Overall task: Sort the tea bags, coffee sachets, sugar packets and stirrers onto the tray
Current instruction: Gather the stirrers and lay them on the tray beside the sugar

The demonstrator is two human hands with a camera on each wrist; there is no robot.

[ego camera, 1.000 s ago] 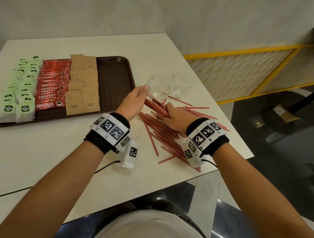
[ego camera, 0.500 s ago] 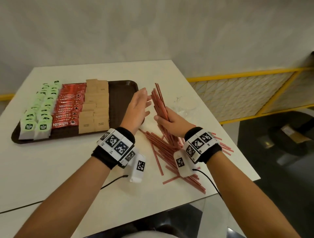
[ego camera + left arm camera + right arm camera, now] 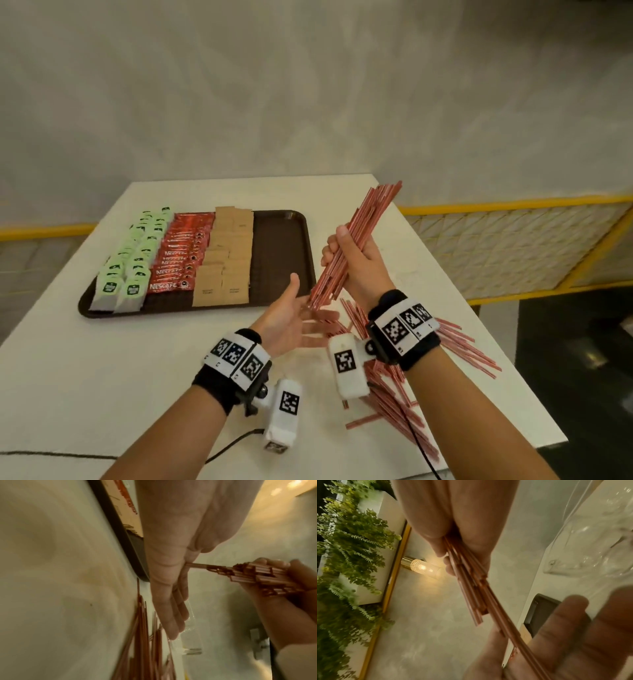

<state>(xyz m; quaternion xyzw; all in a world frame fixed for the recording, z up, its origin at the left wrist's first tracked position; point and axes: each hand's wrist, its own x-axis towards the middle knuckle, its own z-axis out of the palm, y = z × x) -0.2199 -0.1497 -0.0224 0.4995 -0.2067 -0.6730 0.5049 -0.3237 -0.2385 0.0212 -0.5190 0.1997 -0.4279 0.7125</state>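
Right hand grips stirrer bundle; left hand flat against its ends; one tray.

Right hand raised at 1 o'clock, fingers curled in a grip; left hand at 7 o'clock below it, palm up, fingers straight.

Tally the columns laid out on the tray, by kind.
Tea bags: 2
Coffee sachets: 1
Sugar packets: 2
Stirrers: 0
Total: 5 columns
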